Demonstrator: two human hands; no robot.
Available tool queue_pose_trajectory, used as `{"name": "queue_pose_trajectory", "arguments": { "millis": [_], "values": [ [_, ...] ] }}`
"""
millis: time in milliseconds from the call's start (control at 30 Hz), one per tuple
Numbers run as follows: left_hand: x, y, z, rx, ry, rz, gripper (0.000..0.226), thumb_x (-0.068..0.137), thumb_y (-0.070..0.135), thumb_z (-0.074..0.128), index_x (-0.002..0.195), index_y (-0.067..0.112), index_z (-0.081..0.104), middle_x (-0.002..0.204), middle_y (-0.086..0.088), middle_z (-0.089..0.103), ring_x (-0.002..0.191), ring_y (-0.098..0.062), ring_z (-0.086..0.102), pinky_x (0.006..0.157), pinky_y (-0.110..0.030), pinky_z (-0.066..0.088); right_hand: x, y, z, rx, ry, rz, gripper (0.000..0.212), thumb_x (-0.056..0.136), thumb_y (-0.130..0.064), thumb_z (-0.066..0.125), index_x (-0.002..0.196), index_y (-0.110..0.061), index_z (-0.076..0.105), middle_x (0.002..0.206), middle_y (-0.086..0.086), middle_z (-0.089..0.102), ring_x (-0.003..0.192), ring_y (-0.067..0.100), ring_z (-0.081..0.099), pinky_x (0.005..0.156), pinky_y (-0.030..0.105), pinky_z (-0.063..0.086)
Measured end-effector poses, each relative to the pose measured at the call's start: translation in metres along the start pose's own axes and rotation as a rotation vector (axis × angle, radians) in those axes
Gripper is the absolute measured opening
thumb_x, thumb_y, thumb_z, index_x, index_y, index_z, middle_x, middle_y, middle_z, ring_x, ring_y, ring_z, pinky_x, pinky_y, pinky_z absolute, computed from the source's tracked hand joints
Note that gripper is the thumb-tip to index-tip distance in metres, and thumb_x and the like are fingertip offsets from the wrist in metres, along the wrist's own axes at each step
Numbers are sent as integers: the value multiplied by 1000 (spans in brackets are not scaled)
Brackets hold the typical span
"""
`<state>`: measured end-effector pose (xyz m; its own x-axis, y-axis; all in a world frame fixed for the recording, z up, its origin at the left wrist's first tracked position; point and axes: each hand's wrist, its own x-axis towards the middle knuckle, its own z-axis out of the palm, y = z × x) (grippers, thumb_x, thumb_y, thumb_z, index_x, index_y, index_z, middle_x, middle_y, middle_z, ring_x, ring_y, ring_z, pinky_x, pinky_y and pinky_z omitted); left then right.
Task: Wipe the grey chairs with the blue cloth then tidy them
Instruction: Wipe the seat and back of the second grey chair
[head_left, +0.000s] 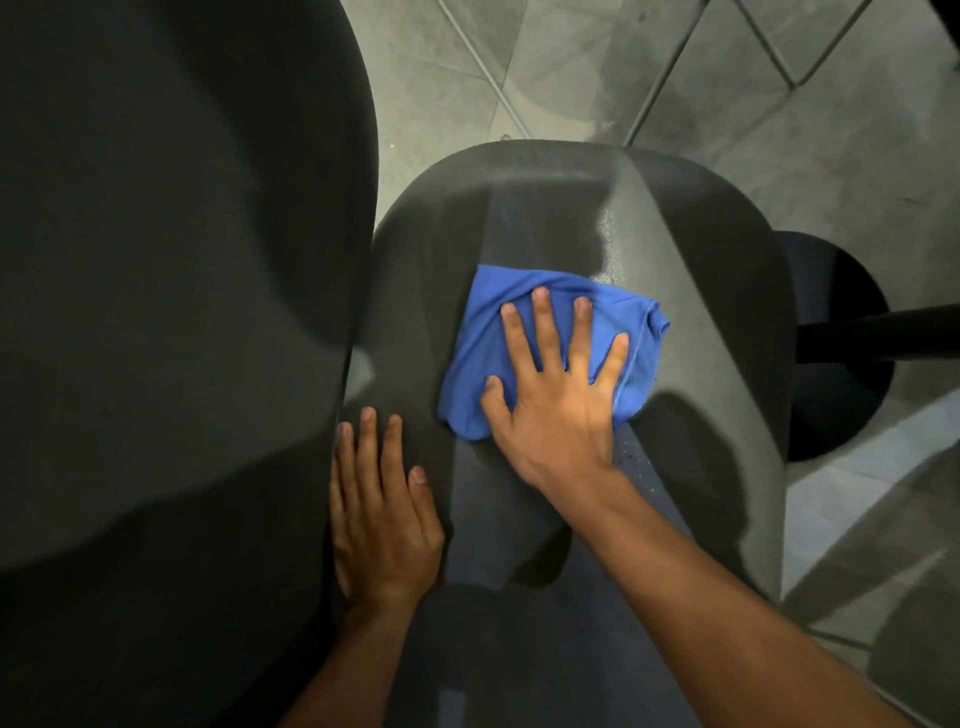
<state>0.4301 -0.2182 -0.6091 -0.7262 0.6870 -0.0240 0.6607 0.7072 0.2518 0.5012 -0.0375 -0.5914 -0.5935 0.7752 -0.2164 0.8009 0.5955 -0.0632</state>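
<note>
Two grey chairs are seen from above, side by side and touching or nearly so. The larger share of the view is taken by the left chair, dark and in shadow. The right chair is seen back-side up, with a raised central ridge running toward the camera; a damp-looking sheen is visible on the ridge just above the cloth, though glare cannot be ruled out. Grey floor tiles are laid around both chairs, with diagonal grout lines. A black round base with a dark bar is partly hidden behind the right chair's far edge; what it belongs to cannot be told.

The blue cloth is bunched flat on the right chair, on the ridge and its left slope. It is pressed down by the right hand: fingers straight and spread, palm on the cloth's near edge, nothing gripped. The cloth's hem is seen folded at its right corner.

The left hand is laid flat on the right chair's left side, just beside the left chair's edge; fingers are extended, close together, nothing held. Both forearms are bare
</note>
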Motion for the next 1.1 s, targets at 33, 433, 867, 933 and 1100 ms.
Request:
{"name": "queue_pose_trajectory", "arguments": {
  "millis": [33,433,867,933,1100],
  "values": [
    [0,0,0,0,0,0,54,102,24,39,153,5,44,164,-15,33,155,-35,26,124,-50,26,3,-4,-1,-3,-30,24,72,94,-48,34,161,-28,19,170,2,9,156,36,4,117,71,6],
    [-2,1,0,-7,10,6,54,102,23,39,153,5,43,164,-15,33,155,-34,25,126,-47,21,17,-15,-5,24,54,-46,66,100,-47,41,159,-19,28,168,5,18,156,32,8,120,65,10],
    [0,0,1,-21,-17,-1,54,103,25,39,153,5,43,164,-15,33,155,-34,23,126,-47,21,51,78,-2,-131,90,-219,63,106,-51,17,162,-24,8,170,-4,5,156,31,2,123,62,4],
    [-1,-1,1,-19,-14,2,54,103,24,38,153,5,43,164,-15,33,155,-34,23,126,-47,21,47,97,-6,-128,67,-117,63,107,-49,17,162,-23,3,170,-3,0,157,30,-1,123,61,7],
    [-1,3,-1,5,-28,-7,54,104,25,38,155,6,40,165,-16,31,156,-34,22,126,-48,21,-30,98,7,-89,50,90,63,109,-49,18,163,-18,5,170,5,4,157,30,0,124,58,9]
  ]
}}
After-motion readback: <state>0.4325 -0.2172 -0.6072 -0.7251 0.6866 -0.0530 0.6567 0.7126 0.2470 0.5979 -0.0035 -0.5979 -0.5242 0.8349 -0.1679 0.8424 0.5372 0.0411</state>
